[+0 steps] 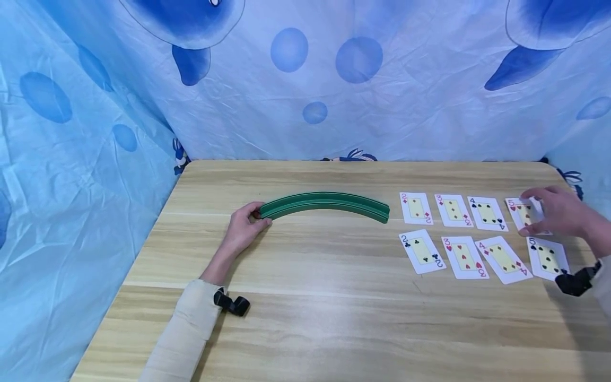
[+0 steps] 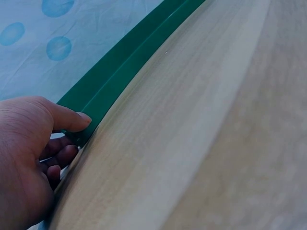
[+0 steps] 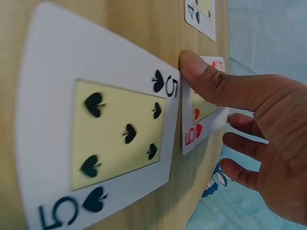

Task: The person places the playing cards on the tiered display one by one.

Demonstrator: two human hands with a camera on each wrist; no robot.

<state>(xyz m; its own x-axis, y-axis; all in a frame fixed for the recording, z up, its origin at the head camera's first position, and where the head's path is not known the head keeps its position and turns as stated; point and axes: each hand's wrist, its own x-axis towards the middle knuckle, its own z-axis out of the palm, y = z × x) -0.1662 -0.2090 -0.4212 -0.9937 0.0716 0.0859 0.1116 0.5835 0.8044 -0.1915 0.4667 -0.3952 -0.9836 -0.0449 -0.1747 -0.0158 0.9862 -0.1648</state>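
Observation:
My left hand pinches the left end of a green curved playing card holder, a grooved plastic strip. In the left wrist view the thumb lies on top of the holder's end, with the other fingers below. At the far right, my right hand reaches over the five of hearts, thumb and fingers spread across it at its edges. The right wrist view shows that card partly hidden behind the thumb. Close below it lies the five of spades.
Other cards lie face up in two rows: two of diamonds, three of diamonds and a black four above; two of clubs, three of hearts and four of diamonds below. A blue curtain borders the wooden table.

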